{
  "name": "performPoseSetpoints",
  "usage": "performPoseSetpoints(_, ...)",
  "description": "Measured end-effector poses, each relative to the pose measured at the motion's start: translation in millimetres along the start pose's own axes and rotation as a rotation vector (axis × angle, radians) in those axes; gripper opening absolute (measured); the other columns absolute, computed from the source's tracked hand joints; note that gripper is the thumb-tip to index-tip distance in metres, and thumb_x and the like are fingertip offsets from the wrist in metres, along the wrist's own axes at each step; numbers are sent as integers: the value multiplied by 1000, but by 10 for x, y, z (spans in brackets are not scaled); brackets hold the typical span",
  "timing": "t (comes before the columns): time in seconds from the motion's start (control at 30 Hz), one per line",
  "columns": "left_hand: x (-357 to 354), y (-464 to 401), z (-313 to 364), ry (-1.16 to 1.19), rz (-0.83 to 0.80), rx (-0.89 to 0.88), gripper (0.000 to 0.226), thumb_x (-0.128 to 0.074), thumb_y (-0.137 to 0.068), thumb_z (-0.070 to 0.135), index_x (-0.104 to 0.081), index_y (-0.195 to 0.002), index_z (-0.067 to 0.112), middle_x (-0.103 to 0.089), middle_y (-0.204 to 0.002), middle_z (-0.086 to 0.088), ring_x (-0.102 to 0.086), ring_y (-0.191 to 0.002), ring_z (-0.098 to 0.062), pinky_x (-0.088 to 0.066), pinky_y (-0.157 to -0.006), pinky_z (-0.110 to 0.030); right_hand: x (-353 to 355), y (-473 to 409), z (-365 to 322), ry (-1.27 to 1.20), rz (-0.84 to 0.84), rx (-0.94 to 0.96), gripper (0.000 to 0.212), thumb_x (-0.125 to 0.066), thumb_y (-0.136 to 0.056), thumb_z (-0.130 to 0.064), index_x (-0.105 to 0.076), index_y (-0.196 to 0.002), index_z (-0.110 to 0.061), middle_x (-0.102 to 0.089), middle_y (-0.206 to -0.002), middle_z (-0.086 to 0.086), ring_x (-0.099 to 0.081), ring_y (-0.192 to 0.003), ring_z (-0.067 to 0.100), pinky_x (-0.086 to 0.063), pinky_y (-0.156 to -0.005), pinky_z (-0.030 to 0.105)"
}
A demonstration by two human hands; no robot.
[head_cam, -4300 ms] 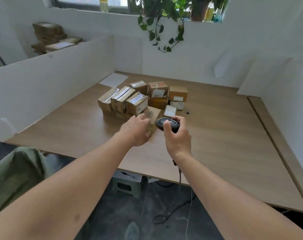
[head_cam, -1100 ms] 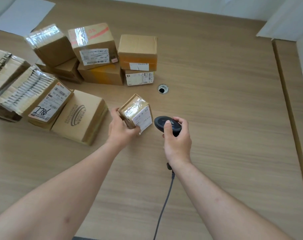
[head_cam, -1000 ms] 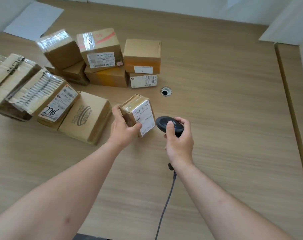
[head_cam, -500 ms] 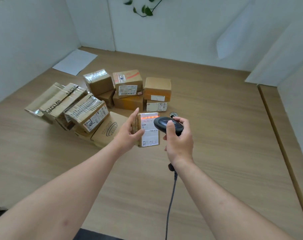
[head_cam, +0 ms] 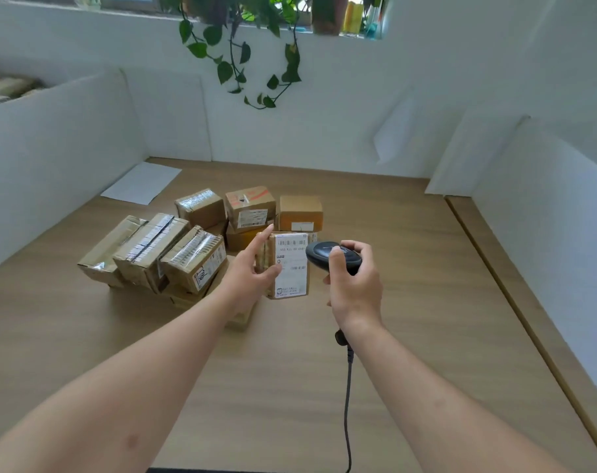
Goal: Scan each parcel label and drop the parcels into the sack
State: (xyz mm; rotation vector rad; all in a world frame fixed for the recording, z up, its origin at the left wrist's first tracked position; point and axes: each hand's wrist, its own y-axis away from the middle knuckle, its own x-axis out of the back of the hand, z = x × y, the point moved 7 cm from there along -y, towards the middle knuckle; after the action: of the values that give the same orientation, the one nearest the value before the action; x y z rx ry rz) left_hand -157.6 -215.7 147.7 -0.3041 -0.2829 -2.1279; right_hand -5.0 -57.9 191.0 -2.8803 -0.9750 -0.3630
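In the head view, the left hand held a small parcel upright above the table, thumb across its front edge and fingers behind, white label facing the camera. The right hand was wrapped round a dark scanner, thumb on top, its nose just beside the label's right edge. The cable trailed down toward the near table edge. More parcels sat piled behind and to the left.

The sack was not in view, so the drop would probably have meant turning away and reaching blind. The scanner sat very near the label and off to one side, so a read could have missed. The one-handed hold looked light, so the parcel might have slipped. The cable could have snagged the table edge.
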Motion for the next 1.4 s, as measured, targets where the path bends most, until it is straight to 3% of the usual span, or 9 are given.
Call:
performPoseSetpoints(0.13,174,171,157,11,35,-24,76,-68,-101,15,-32,-156,55,-63,-123,9,-70,-103,-14,-63,-66,-25,69,154,-116,2,-9,30,35,-54,-79,-67,-60,-109,-49,-74,-98,-13,-75,-91,18,-64,-77,58)
performPoseSetpoints(0.27,318,344,328,44,110,-56,73,-69,-101,16,-37,-151,57,-67,-126,11,-68,-110,-11,-66,-76,-36,149,269,-165,26,-53,57,36,-54,-78,-67,-60,-109,-48,-75,-95,-12,-75,-89,21,-64,-76,58)
performPoseSetpoints(0.37,373,516,415,50,174,-66,70,-69,-101,15,-40,-149,57,-65,-123,18,-65,-105,-2,-66,-72,-40,217,337,-236,38,-93,95,38,-52,-77,-67,-61,-108,-46,-75,-95,-12,-76,-89,22,-64,-78,56)
performPoseSetpoints(0.57,406,1013,531,35,315,-82,70,-68,-102,14,-38,-152,51,-55,-115,28,-54,-101,6,-58,-68,-20,379,537,-436,69,-218,210,35,-50,-77,-66,-60,-104,-47,-75,-96,-11,-75,-88,23,-62,-80,47)
performPoseSetpoints(0.73,470,1476,450,22,405,-67,71,-71,-99,15,-39,-152,51,-66,-134,8,-63,-122,-13,-59,-86,-24,424,804,-502,70,-336,273,39,-50,-79,-66,-61,-110,-44,-75,-97,-12,-74,-86,19,-64,-77,48)
performPoseSetpoints(0.97,801,2212,290,-8,613,-32,73,-76,-95,21,-43,-124,79,-67,-128,1,-69,-114,-16,-62,-93,-46,243,1264,-530,65,-504,329,22,-60,-92,-54,-61,-111,-43,-72,-96,-15,-72,-88,14,-64,-71,43)
performPoseSetpoints(1.17,1238,2883,74,-41,719,14,72,-74,-97,24,-39,-140,71,-60,-131,-1,-66,-115,-21,-65,-84,-48,-185,1807,-603,26,-632,380,17,-64,-101,-43,-62,-117,-39,-73,-105,-7,-70,-93,13,-55,-65,26)
performPoseSetpoints(1.3,1588,3361,-131,-86,760,52,76,-69,-101,27,-27,-152,65,-61,-135,6,-64,-116,-16,-64,-89,-41,-592,2313,-658,-10,-722,377,20,-65,-104,-40,-61,-123,-36,-68,-106,-14,-69,-98,12,-60,-73,27)
performPoseSetpoints(1.4,1860,3761,-374,-107,770,82,79,-68,-101,30,-22,-147,75,-61,-140,5,-63,-122,-18,-60,-100,-45,-957,2805,-607,6,-775,368,20,-64,-104,-42,-60,-123,-37,-67,-105,-17,-70,-97,12,-64,-77,35)
